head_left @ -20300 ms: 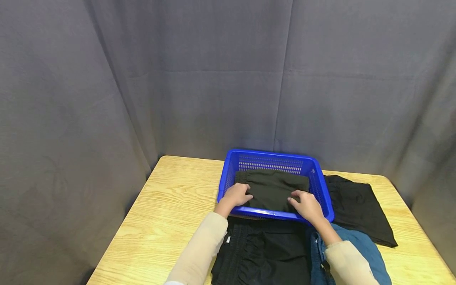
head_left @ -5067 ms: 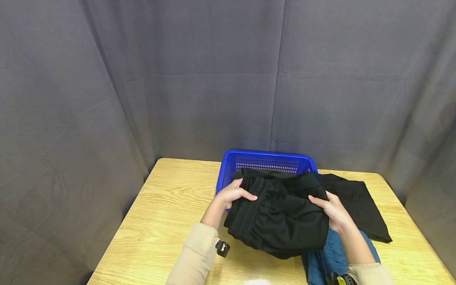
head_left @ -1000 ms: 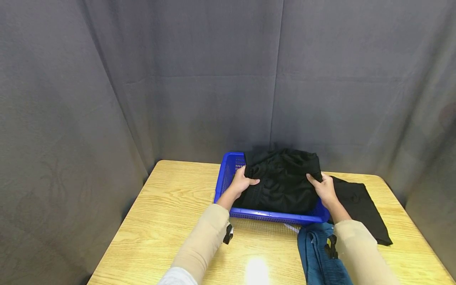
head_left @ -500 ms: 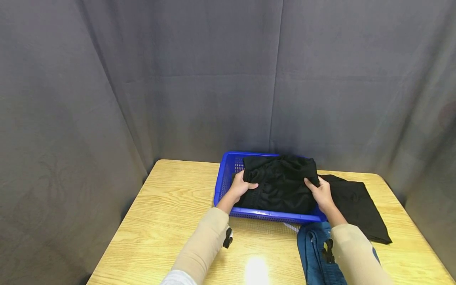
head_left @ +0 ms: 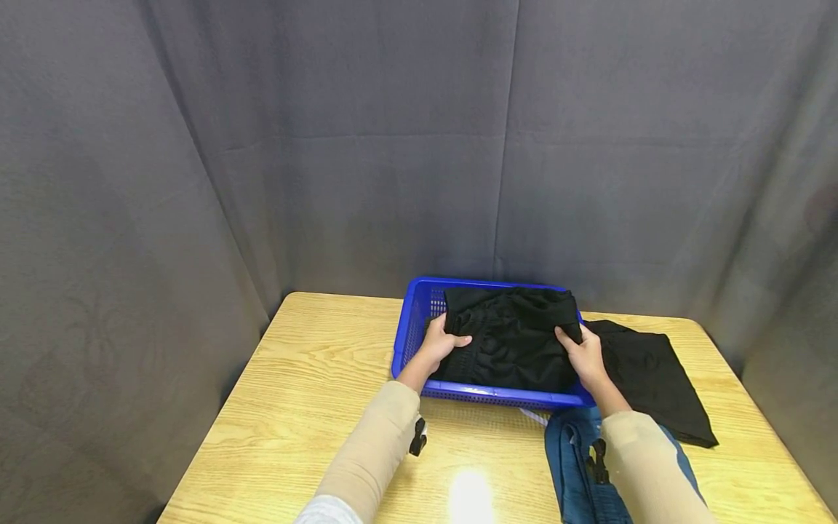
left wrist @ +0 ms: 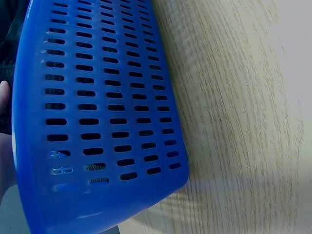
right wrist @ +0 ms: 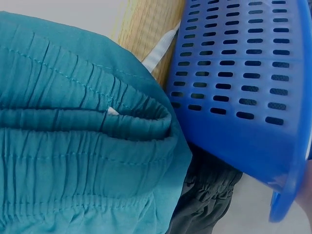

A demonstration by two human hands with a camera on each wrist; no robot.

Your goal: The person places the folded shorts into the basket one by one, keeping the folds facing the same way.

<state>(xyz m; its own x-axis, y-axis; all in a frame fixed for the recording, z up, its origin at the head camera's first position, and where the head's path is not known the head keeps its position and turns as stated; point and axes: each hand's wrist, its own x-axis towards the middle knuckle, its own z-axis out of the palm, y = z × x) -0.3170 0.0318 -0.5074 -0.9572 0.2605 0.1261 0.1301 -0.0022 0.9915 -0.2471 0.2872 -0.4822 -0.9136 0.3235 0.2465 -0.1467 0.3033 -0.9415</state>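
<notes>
Black shorts with a gathered elastic waistband lie folded in the blue plastic basket. My left hand grips their waistband side, thumb on top and fingers tucked under the cloth. At the opposite edge my right hand pinches the folded cloth between thumb and fingers. The shorts cover whatever lies beneath them. From the left wrist, the slotted basket wall fills much of the view, with part of the left hand behind its rim. The right hand barely shows at the right wrist view's edge.
Teal-blue shorts with an elastic waistband lie in front of the basket's right corner, partly under the right forearm. Another black garment lies flat right of the basket. A white strip pokes out beside the basket. A grey curtain hangs behind the wooden table.
The black shorts, earlier on the table before the basket, were lifted and now lie in it, over the dark folded garment seen there before. In the last second both hands lowered them slightly.
</notes>
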